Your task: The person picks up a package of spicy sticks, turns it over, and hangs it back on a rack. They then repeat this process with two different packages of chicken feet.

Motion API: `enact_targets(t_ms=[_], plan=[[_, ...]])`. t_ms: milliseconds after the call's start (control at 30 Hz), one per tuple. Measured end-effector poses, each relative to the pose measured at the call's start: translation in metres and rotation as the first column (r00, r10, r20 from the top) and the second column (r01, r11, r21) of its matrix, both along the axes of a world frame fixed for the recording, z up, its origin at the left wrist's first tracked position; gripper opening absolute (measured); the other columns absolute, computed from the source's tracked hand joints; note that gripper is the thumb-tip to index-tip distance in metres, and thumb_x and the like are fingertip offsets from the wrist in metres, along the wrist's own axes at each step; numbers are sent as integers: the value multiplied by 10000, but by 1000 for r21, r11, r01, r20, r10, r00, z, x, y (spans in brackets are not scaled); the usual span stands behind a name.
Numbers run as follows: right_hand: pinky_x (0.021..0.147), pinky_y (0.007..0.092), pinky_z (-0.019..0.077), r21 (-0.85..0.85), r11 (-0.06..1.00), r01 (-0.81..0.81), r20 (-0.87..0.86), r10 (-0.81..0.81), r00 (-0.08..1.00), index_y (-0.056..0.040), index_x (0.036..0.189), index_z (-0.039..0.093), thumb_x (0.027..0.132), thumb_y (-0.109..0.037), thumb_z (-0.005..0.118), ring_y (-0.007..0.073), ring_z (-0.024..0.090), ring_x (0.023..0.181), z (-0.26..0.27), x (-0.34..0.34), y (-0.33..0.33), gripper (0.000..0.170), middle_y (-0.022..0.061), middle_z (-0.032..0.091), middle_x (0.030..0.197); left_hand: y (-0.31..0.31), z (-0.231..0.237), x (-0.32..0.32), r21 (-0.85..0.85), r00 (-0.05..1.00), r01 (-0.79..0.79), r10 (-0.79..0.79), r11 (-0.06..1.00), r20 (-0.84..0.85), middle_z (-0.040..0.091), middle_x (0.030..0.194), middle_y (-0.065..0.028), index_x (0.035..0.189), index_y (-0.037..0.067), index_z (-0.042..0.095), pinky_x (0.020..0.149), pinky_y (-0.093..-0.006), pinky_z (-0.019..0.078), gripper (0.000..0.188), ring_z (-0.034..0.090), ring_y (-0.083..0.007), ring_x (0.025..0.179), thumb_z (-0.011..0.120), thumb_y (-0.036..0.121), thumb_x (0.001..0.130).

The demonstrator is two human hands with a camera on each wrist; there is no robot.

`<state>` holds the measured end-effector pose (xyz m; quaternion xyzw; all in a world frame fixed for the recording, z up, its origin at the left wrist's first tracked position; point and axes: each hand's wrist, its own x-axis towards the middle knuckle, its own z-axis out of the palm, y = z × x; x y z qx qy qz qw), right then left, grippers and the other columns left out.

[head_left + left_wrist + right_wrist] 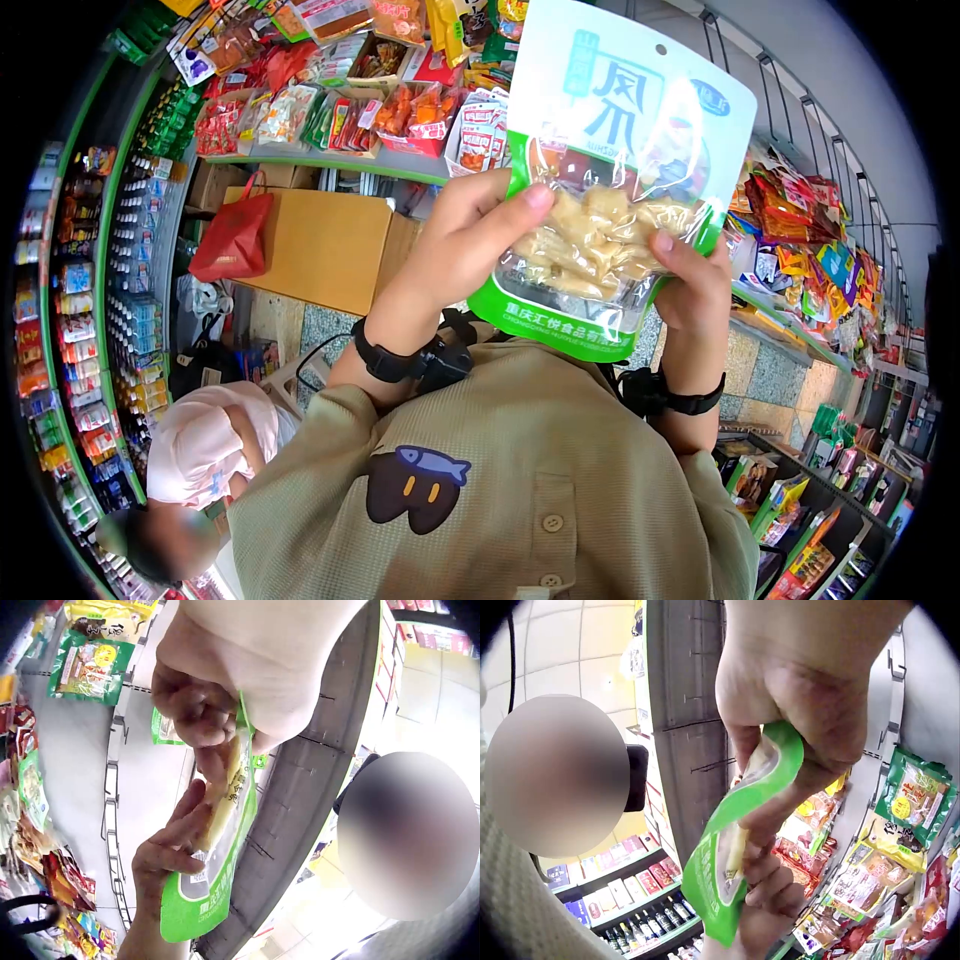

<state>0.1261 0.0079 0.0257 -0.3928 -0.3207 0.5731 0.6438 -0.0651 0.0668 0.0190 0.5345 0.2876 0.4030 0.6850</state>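
A white and green snack bag point(590, 235) with a clear window, pale pieces showing inside, is held up in front of the chest in the head view. The left hand point(470, 235) grips its left side, thumb on the front; the right hand point(695, 280) grips the right side the same way. In the left wrist view the bag point(196, 907) is seen nearly edge-on, between the left hand point(225, 682) and the right hand point(169, 847). The right wrist view shows the bag's green edge point(742, 799) under the right hand point(802, 712). Fingers behind the bag are partly hidden.
Snack shelves point(330, 165) stand ahead, with a cardboard box point(320, 245) and a red bag point(235, 235) below. Drink shelves point(140, 330) line the left side. A person in a pale top point(205, 445) is at the lower left. More packets point(800, 220) are on the right.
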Motion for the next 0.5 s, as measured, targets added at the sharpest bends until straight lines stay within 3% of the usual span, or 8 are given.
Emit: enact_targets(t_ms=[100, 500], plan=[[792, 352, 464, 8, 997, 79, 80, -80, 994, 83, 1134, 410, 674, -25, 566, 251, 584, 872, 2, -4, -3, 498, 176, 562, 1005, 0, -5, -2, 77, 1000, -21, 19, 997, 22, 509, 646, 33, 822, -23, 576, 535, -206, 348, 244, 423, -29, 612, 491, 200, 873], [814, 380, 457, 99, 995, -21, 15, 20, 1000, 87, 1175, 366, 676, -49, 562, 282, 573, 907, -2, 1, -9, 553, 197, 543, 1041, -10, 3, -5, 170, 998, -27, 18, 985, 55, 517, 654, 14, 808, -24, 558, 548, -202, 371, 259, 432, -37, 613, 463, 201, 895]])
